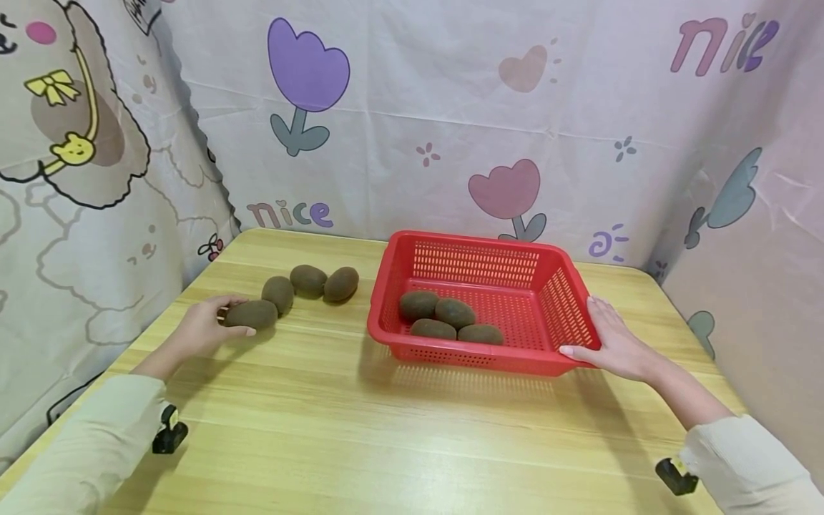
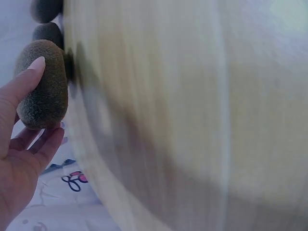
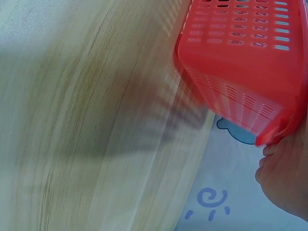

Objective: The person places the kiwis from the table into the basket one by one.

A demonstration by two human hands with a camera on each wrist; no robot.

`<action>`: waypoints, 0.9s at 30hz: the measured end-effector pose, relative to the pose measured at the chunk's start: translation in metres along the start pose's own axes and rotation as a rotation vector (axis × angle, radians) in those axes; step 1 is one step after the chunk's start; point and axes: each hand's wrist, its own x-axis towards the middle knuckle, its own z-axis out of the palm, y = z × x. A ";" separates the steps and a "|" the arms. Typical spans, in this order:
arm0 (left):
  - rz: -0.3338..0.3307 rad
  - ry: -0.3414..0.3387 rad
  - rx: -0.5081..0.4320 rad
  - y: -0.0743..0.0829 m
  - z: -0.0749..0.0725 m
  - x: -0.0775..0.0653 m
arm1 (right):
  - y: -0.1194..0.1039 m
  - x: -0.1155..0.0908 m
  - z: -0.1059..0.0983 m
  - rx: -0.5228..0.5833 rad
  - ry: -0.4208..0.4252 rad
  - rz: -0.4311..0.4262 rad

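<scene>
At the left of the table my left hand (image 1: 206, 325) holds a brown, fuzzy kiwi (image 1: 251, 315). In the left wrist view, the thumb lies across the kiwi (image 2: 43, 86) and the other fingers are at its lower end. Several more kiwis (image 1: 308, 280) lie in a curved row just beyond it. A red plastic basket (image 1: 476, 357) with slotted walls stands right of the middle, with several kiwis (image 1: 455, 312) in its left part. My right hand (image 1: 618, 343) grips the basket's rim at the near right corner; in the right wrist view its fingertips are partly hidden by the basket wall (image 3: 240, 62).
The wooden table (image 1: 386, 443) carries everything. A pale printed cloth (image 1: 412, 129) hangs behind it and along both sides. Each wrist wears a small black camera mount, such as the left mount (image 1: 169, 433).
</scene>
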 end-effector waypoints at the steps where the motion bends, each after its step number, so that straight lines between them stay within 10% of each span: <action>1: 0.006 0.009 -0.006 0.002 -0.001 0.001 | 0.000 0.000 0.000 0.000 0.000 0.002; 27: 0.037 0.158 -0.165 0.086 0.000 0.028 | 0.000 0.000 0.001 0.000 0.003 0.008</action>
